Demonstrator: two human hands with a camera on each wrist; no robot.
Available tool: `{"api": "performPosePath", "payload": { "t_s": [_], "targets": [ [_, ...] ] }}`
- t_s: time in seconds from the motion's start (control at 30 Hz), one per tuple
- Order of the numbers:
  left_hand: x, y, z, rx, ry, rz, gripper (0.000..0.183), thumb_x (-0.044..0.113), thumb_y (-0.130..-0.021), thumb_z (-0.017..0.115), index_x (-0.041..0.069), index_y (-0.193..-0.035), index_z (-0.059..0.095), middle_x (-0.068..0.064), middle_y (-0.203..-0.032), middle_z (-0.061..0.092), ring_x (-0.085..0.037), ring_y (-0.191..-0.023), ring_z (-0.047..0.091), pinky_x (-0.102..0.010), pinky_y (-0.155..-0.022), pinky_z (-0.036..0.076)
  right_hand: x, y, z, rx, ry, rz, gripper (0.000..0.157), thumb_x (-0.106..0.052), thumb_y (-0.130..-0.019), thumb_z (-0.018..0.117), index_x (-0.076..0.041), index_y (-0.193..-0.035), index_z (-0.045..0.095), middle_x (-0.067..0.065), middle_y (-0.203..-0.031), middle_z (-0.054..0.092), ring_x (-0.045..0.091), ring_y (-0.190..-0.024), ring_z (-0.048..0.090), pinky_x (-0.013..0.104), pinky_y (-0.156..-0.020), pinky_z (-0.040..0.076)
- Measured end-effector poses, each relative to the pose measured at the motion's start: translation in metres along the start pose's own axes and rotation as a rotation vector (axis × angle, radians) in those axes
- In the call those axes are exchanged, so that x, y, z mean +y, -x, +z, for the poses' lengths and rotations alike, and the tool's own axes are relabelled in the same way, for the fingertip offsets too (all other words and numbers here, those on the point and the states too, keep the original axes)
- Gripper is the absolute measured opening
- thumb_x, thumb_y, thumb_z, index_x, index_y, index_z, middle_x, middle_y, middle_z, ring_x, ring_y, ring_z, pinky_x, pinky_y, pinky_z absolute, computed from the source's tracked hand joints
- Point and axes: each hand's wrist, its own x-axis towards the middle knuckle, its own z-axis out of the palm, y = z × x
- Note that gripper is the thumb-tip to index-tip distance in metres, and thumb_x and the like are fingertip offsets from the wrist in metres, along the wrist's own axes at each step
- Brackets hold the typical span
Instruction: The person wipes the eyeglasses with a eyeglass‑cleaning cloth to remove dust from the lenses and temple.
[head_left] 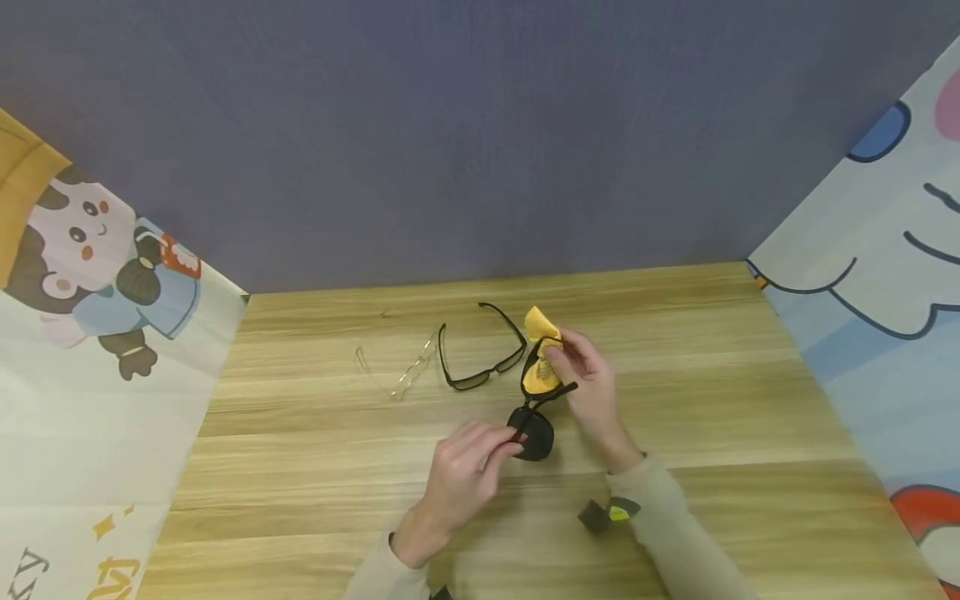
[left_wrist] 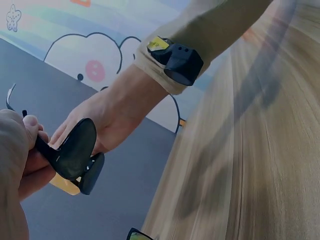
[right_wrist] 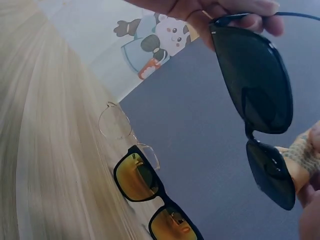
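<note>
Both hands have a pair of black sunglasses (head_left: 536,435) raised over the wooden table. My left hand (head_left: 461,471) pinches one temple arm between thumb and fingers, near the dark lens (right_wrist: 257,82) on its side. At the other lens, my right hand (head_left: 594,387) pinches a yellow cloth (head_left: 542,323) against the glass, thumb on the near face and fingers behind. The cloth fills that lens's outline in the head view. In the left wrist view, the sunglasses (left_wrist: 75,150) partly cover the right hand's fingers, and only a corner of yellow shows below them.
Another black-framed pair of sunglasses (head_left: 471,382) lies beyond the hands with its arms unfolded; its lenses look orange in the right wrist view. Left of it lie thin gold wire-framed glasses (head_left: 408,377). A grey partition (head_left: 480,167) bounds the table's back, with cartoon-printed panels at both sides.
</note>
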Motion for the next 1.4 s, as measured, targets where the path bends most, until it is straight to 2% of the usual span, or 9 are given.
{"api": "performPosePath", "payload": {
  "t_s": [0.13,0.2,0.4,0.57,0.83,1.0,1.13,1.23,1.4],
  "targets": [
    [0.001,0.001,0.0,-0.005,0.02,0.028,0.008,0.007,-0.093,0.072,0.0,-0.095,0.073,-0.007,-0.083,0.074,-0.015,-0.071,0.069,-0.015,-0.074,0.06,0.005,-0.001,0.001,-0.066,0.046,-0.133,0.03,0.025,-0.087,0.062,0.019,-0.117,0.062,-0.003,-0.116,0.071,0.006,-0.107,0.068,0.02,-0.095,0.059],
    [0.001,0.001,0.0,-0.004,0.032,0.03,0.008,0.007,-0.093,0.072,-0.001,-0.096,0.073,-0.007,-0.084,0.074,-0.015,-0.071,0.069,-0.015,-0.074,0.06,0.007,-0.002,0.001,-0.07,0.074,-0.176,0.03,0.026,-0.085,0.063,0.018,-0.114,0.063,0.008,-0.114,0.072,0.005,-0.108,0.067,0.021,-0.097,0.058],
    [0.001,0.003,0.0,-0.007,0.068,0.019,0.007,0.003,-0.091,0.073,-0.001,-0.097,0.072,-0.008,-0.085,0.074,-0.016,-0.073,0.069,-0.015,-0.075,0.061,0.01,-0.001,0.001,0.015,0.174,-0.184,0.021,0.023,-0.085,0.068,0.018,-0.105,0.068,0.035,-0.103,0.069,-0.001,-0.102,0.068,0.017,-0.091,0.059],
    [0.005,0.003,0.001,-0.019,0.123,-0.076,0.013,-0.004,-0.085,0.075,-0.001,-0.097,0.072,-0.008,-0.088,0.075,-0.017,-0.077,0.071,-0.017,-0.078,0.061,0.009,0.002,0.002,0.038,0.186,-0.161,0.02,0.022,-0.084,0.069,0.018,-0.103,0.068,0.035,-0.101,0.07,-0.003,-0.101,0.068,0.017,-0.09,0.059],
    [0.009,0.001,0.005,-0.013,0.222,-0.209,0.015,-0.009,-0.085,0.074,-0.001,-0.097,0.073,-0.011,-0.09,0.076,-0.02,-0.08,0.073,-0.021,-0.08,0.063,0.003,0.003,0.002,0.04,0.161,-0.234,0.021,0.026,-0.083,0.067,0.017,-0.102,0.068,0.032,-0.097,0.071,0.001,-0.098,0.07,0.019,-0.09,0.06],
    [0.01,0.003,0.006,-0.02,0.254,-0.267,0.012,-0.008,-0.087,0.073,0.0,-0.096,0.073,-0.011,-0.09,0.076,-0.021,-0.08,0.073,-0.02,-0.08,0.063,-0.005,0.004,0.003,0.047,0.117,-0.27,0.013,0.017,-0.087,0.069,0.017,-0.1,0.068,0.006,-0.103,0.077,0.006,-0.095,0.072,0.018,-0.083,0.062],
    [0.01,0.001,0.007,-0.012,0.252,-0.247,0.013,-0.009,-0.087,0.072,-0.001,-0.096,0.072,-0.011,-0.089,0.075,-0.021,-0.078,0.072,-0.02,-0.078,0.063,-0.011,0.004,0.004,0.038,0.048,-0.332,0.013,0.007,-0.091,0.072,0.016,-0.099,0.068,-0.006,-0.109,0.075,0.009,-0.096,0.072,0.02,-0.083,0.062],
    [0.011,0.0,0.006,-0.007,0.258,-0.242,0.012,-0.009,-0.087,0.071,-0.002,-0.097,0.072,-0.012,-0.089,0.074,-0.021,-0.078,0.073,-0.021,-0.078,0.063,-0.013,0.003,0.005,0.015,0.013,-0.418,0.016,0.002,-0.091,0.074,0.015,-0.098,0.068,0.001,-0.111,0.076,0.012,-0.099,0.073,0.022,-0.086,0.062],
    [0.012,-0.001,0.005,-0.012,0.305,-0.333,0.01,-0.009,-0.089,0.07,-0.002,-0.095,0.071,-0.014,-0.091,0.075,-0.024,-0.08,0.074,-0.024,-0.078,0.064,-0.016,0.001,0.007,-0.032,-0.069,-0.562,0.02,0.0,-0.093,0.072,0.019,-0.094,0.066,0.014,-0.113,0.076,0.021,-0.106,0.074,0.029,-0.092,0.062]
  ]
}}
